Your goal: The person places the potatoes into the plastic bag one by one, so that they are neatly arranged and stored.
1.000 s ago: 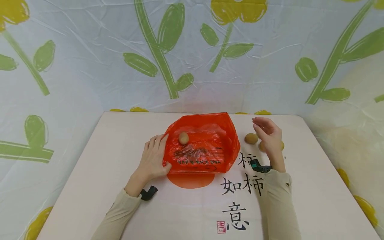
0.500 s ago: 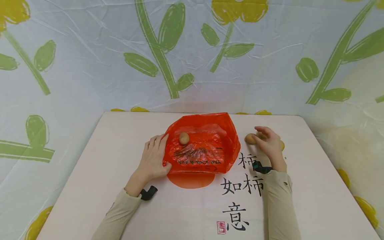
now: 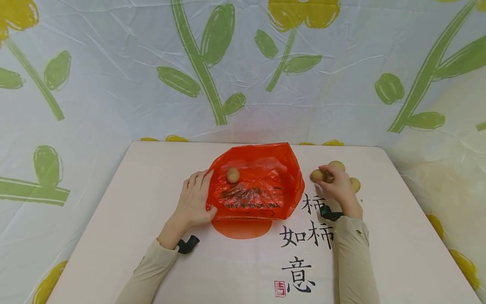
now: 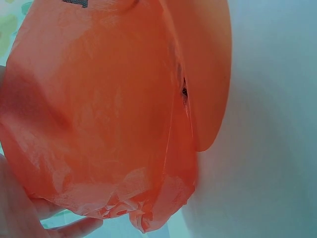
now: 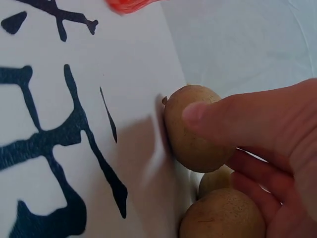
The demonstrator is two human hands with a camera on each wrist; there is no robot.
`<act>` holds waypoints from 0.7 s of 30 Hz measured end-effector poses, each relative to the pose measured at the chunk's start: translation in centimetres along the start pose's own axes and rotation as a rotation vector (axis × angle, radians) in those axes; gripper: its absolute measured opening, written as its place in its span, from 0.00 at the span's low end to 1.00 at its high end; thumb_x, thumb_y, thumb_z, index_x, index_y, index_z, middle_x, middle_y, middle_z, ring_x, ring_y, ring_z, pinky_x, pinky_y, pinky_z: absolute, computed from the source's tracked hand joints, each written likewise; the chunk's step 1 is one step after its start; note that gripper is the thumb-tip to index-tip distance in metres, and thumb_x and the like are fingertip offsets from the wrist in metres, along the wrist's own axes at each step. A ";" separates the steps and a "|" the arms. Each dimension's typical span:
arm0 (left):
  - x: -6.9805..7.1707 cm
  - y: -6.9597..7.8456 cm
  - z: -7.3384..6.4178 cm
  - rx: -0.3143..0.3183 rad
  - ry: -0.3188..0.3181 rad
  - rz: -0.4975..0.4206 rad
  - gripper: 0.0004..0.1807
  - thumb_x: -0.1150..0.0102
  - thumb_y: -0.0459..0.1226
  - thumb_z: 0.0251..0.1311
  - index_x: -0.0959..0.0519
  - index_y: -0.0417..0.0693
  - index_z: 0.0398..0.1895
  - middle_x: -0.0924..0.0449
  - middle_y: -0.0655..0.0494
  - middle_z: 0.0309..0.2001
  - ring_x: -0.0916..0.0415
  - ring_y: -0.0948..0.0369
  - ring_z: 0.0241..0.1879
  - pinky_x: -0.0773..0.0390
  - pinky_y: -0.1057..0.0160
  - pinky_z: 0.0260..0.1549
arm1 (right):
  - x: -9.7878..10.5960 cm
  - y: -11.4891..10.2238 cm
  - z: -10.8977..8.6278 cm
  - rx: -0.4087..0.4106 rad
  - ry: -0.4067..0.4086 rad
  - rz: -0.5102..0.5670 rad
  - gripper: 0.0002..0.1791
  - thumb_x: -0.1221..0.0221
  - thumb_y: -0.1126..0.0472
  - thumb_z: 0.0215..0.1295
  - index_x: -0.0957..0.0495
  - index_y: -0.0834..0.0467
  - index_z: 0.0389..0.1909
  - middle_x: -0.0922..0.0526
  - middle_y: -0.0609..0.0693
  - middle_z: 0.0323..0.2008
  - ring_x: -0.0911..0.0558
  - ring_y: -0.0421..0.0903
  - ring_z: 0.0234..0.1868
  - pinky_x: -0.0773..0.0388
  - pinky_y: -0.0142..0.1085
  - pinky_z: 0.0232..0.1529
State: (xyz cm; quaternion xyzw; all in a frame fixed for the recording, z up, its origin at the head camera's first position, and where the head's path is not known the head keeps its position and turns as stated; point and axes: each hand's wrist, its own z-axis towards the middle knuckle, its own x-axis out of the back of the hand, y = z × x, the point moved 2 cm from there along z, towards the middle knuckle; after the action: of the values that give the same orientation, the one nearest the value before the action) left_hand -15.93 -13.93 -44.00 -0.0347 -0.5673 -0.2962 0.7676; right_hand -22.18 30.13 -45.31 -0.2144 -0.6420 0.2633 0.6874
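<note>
A red plastic bag (image 3: 250, 181) with dark print lies at the middle of the table. My left hand (image 3: 194, 200) grips its left edge, the thumb low and the fingers along the rim; the left wrist view shows the bag (image 4: 109, 114) up close. One brown kiwi (image 3: 233, 175) sits within the bag's outline, near its upper left. To the right of the bag, my right hand (image 3: 339, 185) pinches another kiwi (image 5: 190, 131), its thumb across the skin. More kiwis (image 3: 336, 166) (image 3: 355, 185) lie beside that hand, partly covered by it.
The pale table cover (image 3: 235, 270) carries large black characters (image 3: 298, 274) at the right and an orange printed shape (image 3: 243, 229) below the bag. A flowered sheet (image 3: 243, 76) rises behind the table and along both sides.
My right hand has come down and to the left onto the leftmost kiwi, pinching it and uncovering the kiwis behind. The left hand and the bag stay where they were.
</note>
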 end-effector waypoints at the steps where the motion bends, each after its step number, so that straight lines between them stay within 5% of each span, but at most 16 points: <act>1: 0.0 0.0 0.0 0.001 -0.001 0.000 0.52 0.39 0.42 0.38 0.43 0.37 0.72 0.38 0.40 0.65 0.43 0.42 0.64 0.40 0.39 0.58 | -0.1 0.0 0.0 -0.004 -0.005 -0.004 0.28 0.34 0.68 0.58 0.26 0.65 0.61 0.25 0.66 0.56 0.27 0.64 0.54 0.32 0.63 0.58; 21: -0.1 0.0 0.0 -0.005 -0.003 0.008 0.52 0.39 0.42 0.38 0.43 0.36 0.73 0.38 0.40 0.66 0.43 0.42 0.64 0.40 0.39 0.59 | -0.4 0.0 0.0 0.012 0.047 -0.058 0.25 0.34 0.69 0.58 0.25 0.69 0.57 0.23 0.69 0.53 0.26 0.66 0.53 0.31 0.62 0.57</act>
State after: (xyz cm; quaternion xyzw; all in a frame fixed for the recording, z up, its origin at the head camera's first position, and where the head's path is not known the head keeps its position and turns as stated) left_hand -15.97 -13.86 -44.05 -0.0393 -0.5677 -0.2946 0.7677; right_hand -22.14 29.85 -45.63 -0.1977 -0.6300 0.2422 0.7109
